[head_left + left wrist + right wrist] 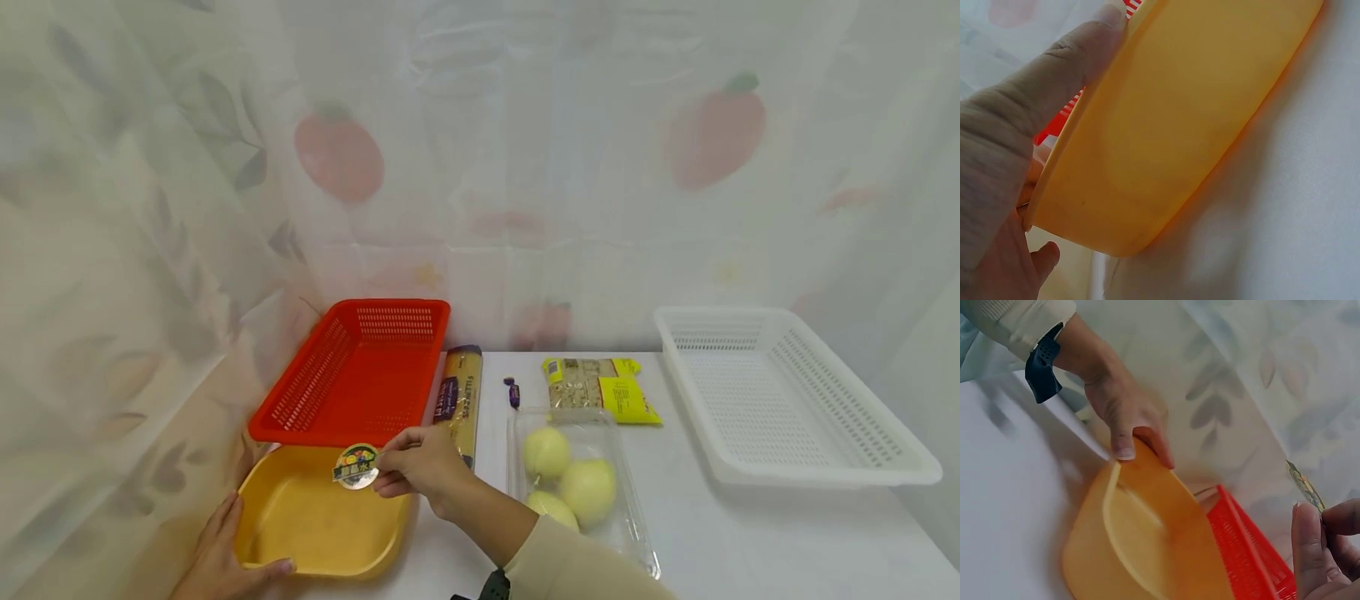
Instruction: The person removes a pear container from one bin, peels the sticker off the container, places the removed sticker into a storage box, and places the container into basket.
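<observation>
Over the yellow basin (322, 533), my right hand (423, 467) pinches a small flat label (356, 466) with colourful fruit pictures and lettering. In the right wrist view the label (1305, 484) is seen nearly edge-on between thumb and fingers. My left hand (228, 554) grips the basin's near left corner, thumb on the near rim and fingers along the left side. From the right wrist view, that left hand (1129, 422) spans the corner of the basin (1141, 537). Part of the basin's right rim is hidden behind my right hand.
Behind the basin stands a red basket (382, 375). Right of it lie a long noodle-like packet (461, 387), a purple-wrapped candy (513, 393) and a yellow-and-clear bag (600, 390). A clear plastic box (626, 500) holds 3 pale round fruits (588, 490). A white basket (795, 475) sits far right.
</observation>
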